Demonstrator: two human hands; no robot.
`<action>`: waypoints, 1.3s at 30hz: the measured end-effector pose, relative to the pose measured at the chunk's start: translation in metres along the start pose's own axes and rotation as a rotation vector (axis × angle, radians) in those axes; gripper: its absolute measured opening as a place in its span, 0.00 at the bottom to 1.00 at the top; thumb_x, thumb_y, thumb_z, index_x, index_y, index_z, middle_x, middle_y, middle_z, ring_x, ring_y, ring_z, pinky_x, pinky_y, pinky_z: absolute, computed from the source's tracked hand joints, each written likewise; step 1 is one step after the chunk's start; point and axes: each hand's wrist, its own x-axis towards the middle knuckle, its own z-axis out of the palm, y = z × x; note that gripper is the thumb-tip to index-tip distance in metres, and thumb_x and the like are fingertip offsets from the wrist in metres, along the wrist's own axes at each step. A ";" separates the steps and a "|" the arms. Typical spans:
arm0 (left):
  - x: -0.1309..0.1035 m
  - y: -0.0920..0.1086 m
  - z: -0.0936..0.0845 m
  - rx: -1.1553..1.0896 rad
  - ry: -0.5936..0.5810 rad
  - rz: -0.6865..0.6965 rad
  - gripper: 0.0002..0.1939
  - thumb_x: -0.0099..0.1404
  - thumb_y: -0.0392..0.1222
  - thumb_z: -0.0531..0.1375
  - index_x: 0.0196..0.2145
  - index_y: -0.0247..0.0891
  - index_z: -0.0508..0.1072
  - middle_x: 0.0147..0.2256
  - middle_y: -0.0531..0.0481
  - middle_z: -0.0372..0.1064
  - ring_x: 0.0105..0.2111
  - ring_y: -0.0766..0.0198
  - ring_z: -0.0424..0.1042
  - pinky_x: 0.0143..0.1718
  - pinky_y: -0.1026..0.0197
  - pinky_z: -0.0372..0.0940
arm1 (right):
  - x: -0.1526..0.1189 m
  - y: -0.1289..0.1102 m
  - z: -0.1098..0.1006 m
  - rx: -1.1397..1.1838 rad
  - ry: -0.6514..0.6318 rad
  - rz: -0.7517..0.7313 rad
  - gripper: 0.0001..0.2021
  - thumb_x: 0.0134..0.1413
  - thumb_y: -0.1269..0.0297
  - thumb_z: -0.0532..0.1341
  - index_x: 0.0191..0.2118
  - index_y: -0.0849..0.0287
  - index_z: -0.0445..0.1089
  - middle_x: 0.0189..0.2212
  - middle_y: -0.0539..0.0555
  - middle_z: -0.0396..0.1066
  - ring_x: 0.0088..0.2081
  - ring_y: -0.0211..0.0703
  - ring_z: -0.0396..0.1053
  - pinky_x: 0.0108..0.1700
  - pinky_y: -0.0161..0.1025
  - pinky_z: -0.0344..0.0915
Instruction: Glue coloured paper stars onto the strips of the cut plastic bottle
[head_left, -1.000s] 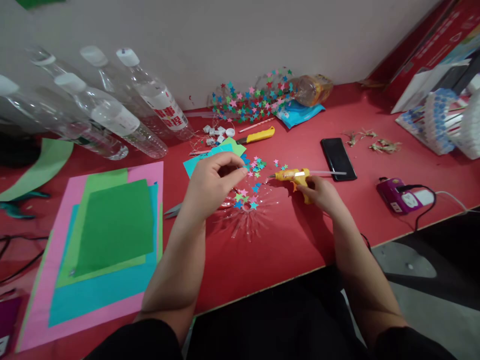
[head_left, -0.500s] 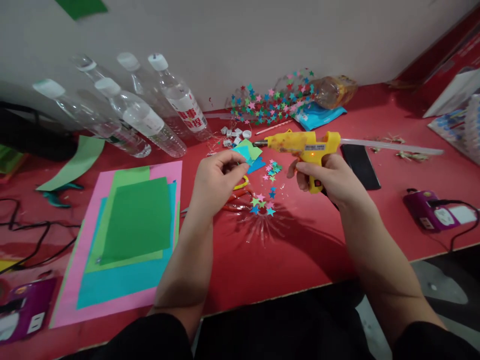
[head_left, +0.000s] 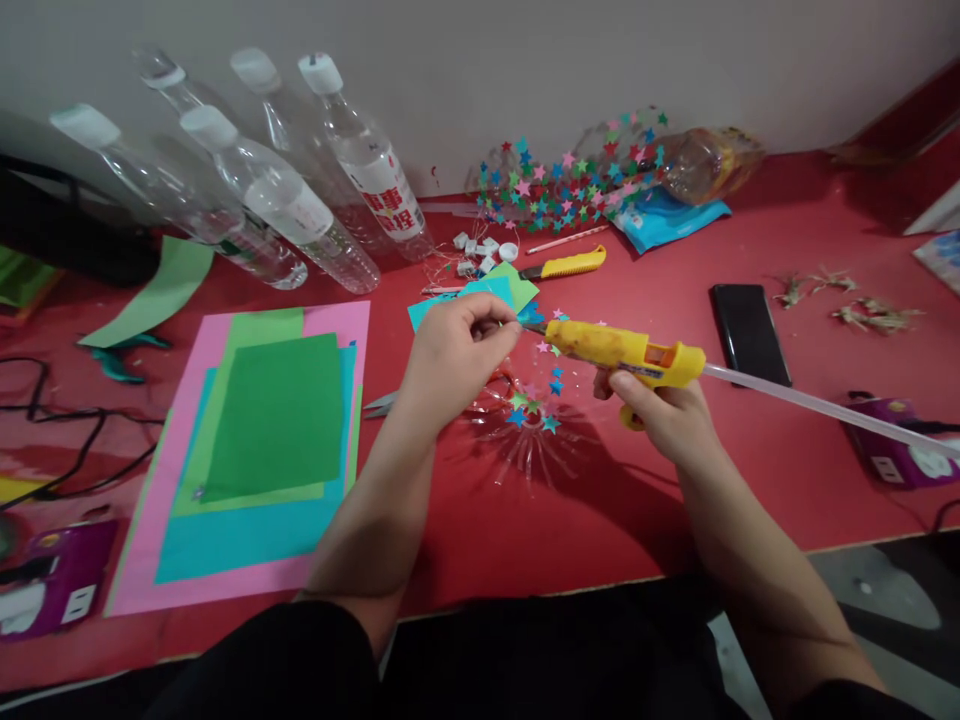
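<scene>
My right hand (head_left: 664,400) grips a yellow hot glue gun (head_left: 600,345), and a long clear glue stick (head_left: 825,405) sticks out of its back end. The gun's nozzle points left, right at the fingertips of my left hand (head_left: 465,345). Those fingers are pinched together; whatever they hold is too small or hidden to name. Below them on the table stands a cut clear plastic piece with fringed strips (head_left: 529,455), with several paper stars (head_left: 532,405) on it. Scissors (head_left: 381,405) lie partly hidden under my left wrist.
Several plastic bottles (head_left: 386,195) stand at the back left. Coloured paper sheets (head_left: 277,420) lie stacked on the left. Behind my hands are a star-covered clear piece (head_left: 570,190), a yellow utility knife (head_left: 574,262) and a blue packet (head_left: 667,220). A phone (head_left: 750,335) lies right.
The glue gun has come down and tilted, its nozzle now at my left fingertips. My view has shifted slightly, and the utility knife behind the gun has come into sight.
</scene>
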 end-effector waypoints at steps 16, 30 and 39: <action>-0.005 0.006 0.003 0.047 0.017 0.016 0.03 0.57 0.36 0.61 0.27 0.38 0.73 0.21 0.55 0.65 0.22 0.69 0.61 0.25 0.63 0.55 | -0.001 0.006 -0.004 -0.089 0.049 -0.027 0.18 0.55 0.45 0.60 0.37 0.56 0.74 0.25 0.50 0.67 0.27 0.37 0.62 0.25 0.35 0.59; -0.005 0.006 0.004 0.097 0.025 0.019 0.03 0.58 0.37 0.60 0.27 0.38 0.74 0.21 0.56 0.66 0.23 0.69 0.62 0.26 0.62 0.55 | -0.001 0.003 -0.003 -0.099 0.048 -0.026 0.15 0.56 0.48 0.61 0.36 0.56 0.75 0.27 0.51 0.70 0.29 0.39 0.67 0.32 0.38 0.65; -0.006 0.007 0.003 0.104 0.027 0.021 0.03 0.58 0.37 0.60 0.27 0.38 0.73 0.21 0.55 0.66 0.23 0.68 0.62 0.26 0.62 0.55 | -0.002 0.007 -0.004 -0.112 0.053 -0.011 0.16 0.56 0.48 0.60 0.39 0.55 0.75 0.24 0.49 0.66 0.26 0.37 0.63 0.27 0.36 0.63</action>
